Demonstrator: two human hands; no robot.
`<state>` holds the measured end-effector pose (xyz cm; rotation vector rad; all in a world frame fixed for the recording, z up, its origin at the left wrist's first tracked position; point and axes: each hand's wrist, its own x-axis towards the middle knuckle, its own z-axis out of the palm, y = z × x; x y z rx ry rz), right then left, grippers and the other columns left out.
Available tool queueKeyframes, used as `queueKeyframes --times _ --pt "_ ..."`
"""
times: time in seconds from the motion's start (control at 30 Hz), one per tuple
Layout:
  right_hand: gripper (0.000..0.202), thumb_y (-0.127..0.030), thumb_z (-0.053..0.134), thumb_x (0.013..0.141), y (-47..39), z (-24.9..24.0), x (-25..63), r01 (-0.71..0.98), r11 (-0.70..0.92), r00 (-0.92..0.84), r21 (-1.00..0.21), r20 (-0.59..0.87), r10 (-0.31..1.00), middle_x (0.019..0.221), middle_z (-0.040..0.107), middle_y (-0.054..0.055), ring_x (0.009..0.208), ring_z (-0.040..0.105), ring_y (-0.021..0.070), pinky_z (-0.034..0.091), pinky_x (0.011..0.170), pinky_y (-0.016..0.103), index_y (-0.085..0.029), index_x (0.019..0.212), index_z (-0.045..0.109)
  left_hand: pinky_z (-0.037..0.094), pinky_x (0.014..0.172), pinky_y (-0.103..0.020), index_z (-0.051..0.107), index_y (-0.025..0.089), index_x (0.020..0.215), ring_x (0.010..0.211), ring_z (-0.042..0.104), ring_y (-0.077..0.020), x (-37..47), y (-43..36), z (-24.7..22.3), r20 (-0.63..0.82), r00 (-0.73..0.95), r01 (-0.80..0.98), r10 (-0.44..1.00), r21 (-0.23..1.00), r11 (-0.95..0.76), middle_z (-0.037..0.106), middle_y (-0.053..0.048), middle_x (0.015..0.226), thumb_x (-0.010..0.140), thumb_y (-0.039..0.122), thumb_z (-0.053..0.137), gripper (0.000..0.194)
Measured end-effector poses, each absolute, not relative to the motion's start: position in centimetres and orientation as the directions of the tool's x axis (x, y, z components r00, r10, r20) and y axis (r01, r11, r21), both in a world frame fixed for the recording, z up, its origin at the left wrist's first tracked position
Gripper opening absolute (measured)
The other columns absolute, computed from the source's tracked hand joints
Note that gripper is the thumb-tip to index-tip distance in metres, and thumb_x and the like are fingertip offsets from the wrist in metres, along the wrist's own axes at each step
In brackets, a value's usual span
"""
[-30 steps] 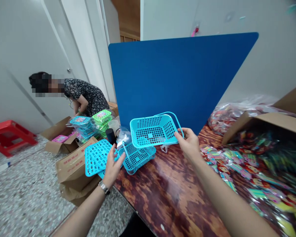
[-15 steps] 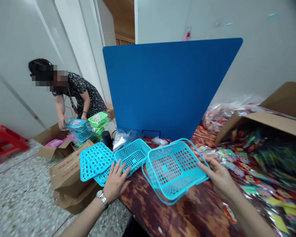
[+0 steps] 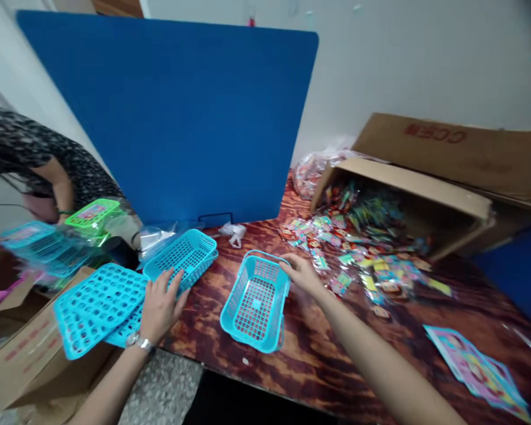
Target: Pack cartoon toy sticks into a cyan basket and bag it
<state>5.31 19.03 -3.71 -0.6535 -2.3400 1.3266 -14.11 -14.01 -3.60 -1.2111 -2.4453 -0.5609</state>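
Observation:
A light-blue plastic basket (image 3: 256,302) with a thin handle sits upright on the dark wood-grain table (image 3: 318,354), with nothing inside it. My right hand (image 3: 304,274) pinches its far right corner, by the rim and handle. To the left, my left hand (image 3: 161,304) has its fingers spread at the near side of a second blue basket (image 3: 181,258). Perforated blue lids (image 3: 100,304) lie overlapping beside my left wrist, partly under the hand. I cannot tell how firmly the left fingers touch the second basket.
A blue board (image 3: 181,124) stands at the back. On the right, an open carton (image 3: 411,183) spills small colourful packets (image 3: 349,245). Printed cards (image 3: 473,366) lie at the near right. At far left, a person (image 3: 53,156) is by wrapped baskets (image 3: 48,248) and a carton (image 3: 44,336).
My right hand has lowered the tilted basket upright onto the table. My left hand stays by the second basket and lids. The view has swung right.

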Motion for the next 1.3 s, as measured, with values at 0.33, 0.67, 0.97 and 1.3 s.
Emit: queueKeyframes --times 0.33,0.67,0.97,1.3 --pt "0.029 -0.031 0.050 0.084 16.1 -4.5 4.0 0.266 0.458 -0.786 -0.848 0.084 0.612 0.106 0.068 0.003 0.090 0.063 0.0195 0.049 0.085 0.035 -0.024 0.109 0.062 0.041 0.104 -0.042 0.037 0.027 0.137 0.129 0.042 -0.0245 -2.8 -10.1 -4.6 0.291 -0.549 0.752 0.783 0.582 0.311 0.039 -0.009 0.142 0.090 0.035 0.045 0.048" --pt "0.035 -0.045 0.042 0.089 12.5 -6.7 7.0 0.297 0.327 -0.799 -0.897 -0.045 0.600 0.093 0.068 0.001 0.084 0.064 0.0168 0.052 0.077 0.029 -0.022 0.108 0.060 0.030 0.110 -0.040 0.061 0.021 0.117 0.121 0.050 -0.0266 -9.4 -11.0 -3.1 0.151 -0.772 0.428 0.617 0.842 0.330 0.059 -0.007 0.126 0.076 0.039 0.061 0.044" --pt "0.042 -0.040 0.045 0.088 10.9 -3.5 7.7 0.264 0.723 -0.757 -0.638 0.327 0.565 0.128 0.049 0.014 0.118 0.048 0.0289 0.037 0.101 0.048 -0.020 0.125 0.053 0.048 0.094 -0.037 0.051 0.015 0.126 0.110 0.059 -0.0249 -5.6 -14.1 -7.3 -0.050 -0.925 0.091 0.377 0.933 0.348 0.060 -0.012 0.123 0.080 0.035 0.049 0.050" --pt "0.057 -0.040 0.057 0.084 -0.6 0.7 4.5 -0.085 0.927 -0.994 -0.364 -0.031 -0.104 0.112 0.061 0.013 0.094 0.063 0.0301 0.055 0.070 0.042 -0.017 0.134 0.040 0.047 0.081 -0.037 0.066 0.017 0.092 0.078 0.062 -0.0224 -5.4 -12.8 -7.6 -0.134 -0.887 0.054 0.442 0.921 0.387 0.069 -0.004 0.083 0.067 0.026 0.059 0.028"
